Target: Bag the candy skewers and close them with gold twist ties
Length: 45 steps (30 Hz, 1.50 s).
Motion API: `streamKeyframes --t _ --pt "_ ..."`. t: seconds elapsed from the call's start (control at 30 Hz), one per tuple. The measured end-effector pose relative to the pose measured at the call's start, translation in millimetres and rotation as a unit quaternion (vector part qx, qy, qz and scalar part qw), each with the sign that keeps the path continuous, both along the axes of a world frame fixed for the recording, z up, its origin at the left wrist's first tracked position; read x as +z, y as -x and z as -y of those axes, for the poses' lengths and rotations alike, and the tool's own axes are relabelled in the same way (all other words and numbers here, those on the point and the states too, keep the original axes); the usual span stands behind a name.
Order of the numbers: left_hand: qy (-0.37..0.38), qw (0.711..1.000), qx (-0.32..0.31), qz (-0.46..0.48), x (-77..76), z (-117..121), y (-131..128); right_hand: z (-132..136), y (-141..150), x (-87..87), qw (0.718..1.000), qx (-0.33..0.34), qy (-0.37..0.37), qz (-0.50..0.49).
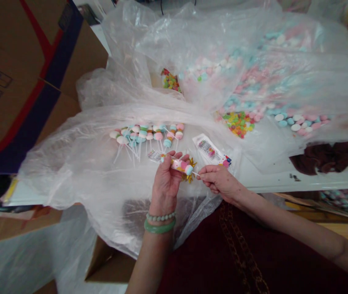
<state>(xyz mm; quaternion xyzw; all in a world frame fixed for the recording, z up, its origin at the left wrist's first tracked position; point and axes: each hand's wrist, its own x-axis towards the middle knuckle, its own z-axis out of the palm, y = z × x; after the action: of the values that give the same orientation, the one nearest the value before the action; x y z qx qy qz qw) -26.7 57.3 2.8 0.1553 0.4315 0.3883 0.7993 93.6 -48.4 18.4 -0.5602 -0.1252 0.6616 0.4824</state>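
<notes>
The person wore a pale green beaded bracelet and a smooth green bangle on the left wrist, with a dark maroon garment bearing a gold chain-like band.

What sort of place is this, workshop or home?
Probably a small home-style packing setup for sweets or party picks, though that's hard to confirm. Signs: heaps of pastel sweets on plastic sheeting, pastel picks on sticks, printed packets, and a cardboard carton.
</notes>
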Motion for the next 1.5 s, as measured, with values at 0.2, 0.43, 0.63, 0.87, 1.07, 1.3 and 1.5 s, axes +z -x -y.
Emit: streamKeyframes --t 0.2,0.43,0.63,0.87,1.07,1.3,1.5 --pt "0.006 0.999 0.033 -0.007 -2.4 1 -2 -2 -3 -8.7 0.974 0.044 -0.076 0.209" --pt "0.005 1.0 0.021 -0.011 -0.8 5 -6 9 -2 -14.0 0.767 0.172 -0.188 0.589" --pt "-0.014 1.0 -0.005 0.006 -1.7 9 -9 7 1 -10.7 0.755 0.198 -0.189 0.595" --pt "0.011 0.999 -0.049 0.011 -3.5 4 -1 -4 -10 -6.0 0.994 0.063 -0.035 0.083" --pt "-0.03 0.998 -0.056 -0.006 -7.2 6 1 -5 -16 -4.9 0.994 0.057 0.02 -0.091" --pt "-0.004 0.999 -0.039 0.009 -6.6 9 -3 -3 2 -16.3 0.998 0.052 0.01 -0.014" --pt "0.042 0.998 0.031 0.047 -4.9 8 -6 6 8 -20.5 0.888 0.096 -0.182 0.411"
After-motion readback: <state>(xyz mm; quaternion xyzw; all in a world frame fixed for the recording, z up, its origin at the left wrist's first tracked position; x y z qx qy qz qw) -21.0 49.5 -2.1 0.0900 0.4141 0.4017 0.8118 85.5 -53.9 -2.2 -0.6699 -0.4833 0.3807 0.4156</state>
